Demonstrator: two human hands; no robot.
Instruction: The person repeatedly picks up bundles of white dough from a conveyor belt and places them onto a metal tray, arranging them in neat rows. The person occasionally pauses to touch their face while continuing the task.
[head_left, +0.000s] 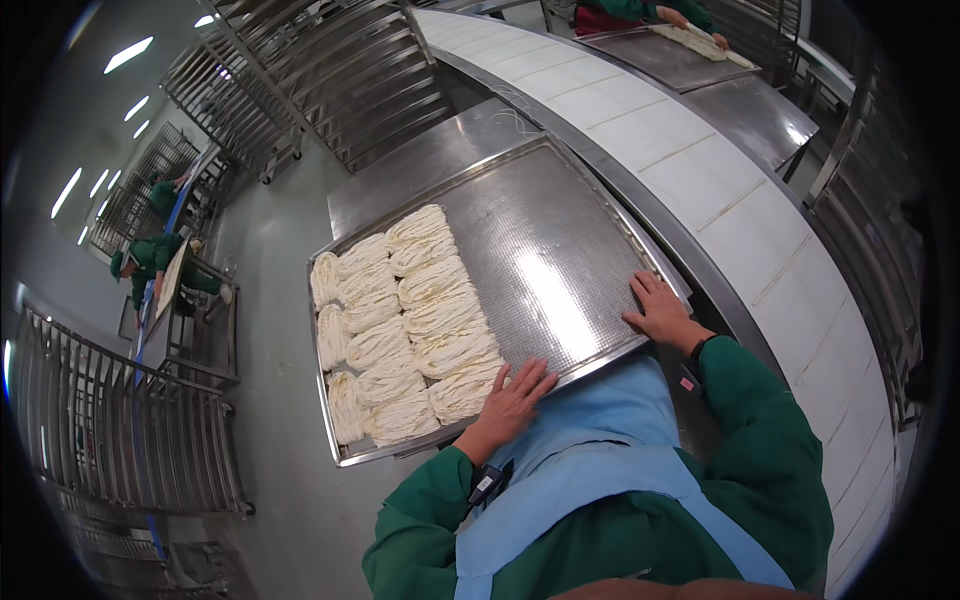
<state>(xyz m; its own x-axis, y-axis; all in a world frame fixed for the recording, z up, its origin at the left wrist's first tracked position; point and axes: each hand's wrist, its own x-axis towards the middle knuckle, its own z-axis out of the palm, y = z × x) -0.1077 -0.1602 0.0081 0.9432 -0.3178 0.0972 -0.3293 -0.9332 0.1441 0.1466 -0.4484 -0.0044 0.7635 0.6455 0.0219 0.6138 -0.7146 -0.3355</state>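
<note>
In front of me a large metal tray (536, 195) lies on a steel table. Bundles of pale noodles (450, 315) fill its left part in rows; the dimpled surface to their right is bare. My left hand (510, 401) lies across the tray's near rim, its fingertips beside the closest noodle bundle. At the tray's right corner rests my right hand (660, 311), thumb and fingers spread over the rim. Neither hand has noodles in it.
A white conveyor belt (667, 161) curves past on the right. Across it, a co-worker's hands (684, 22) touch noodles on another tray (637, 56). Rack trolleys (360, 75) stand behind the steel table (420, 161). Another co-worker (150, 262) leans over a bench at left.
</note>
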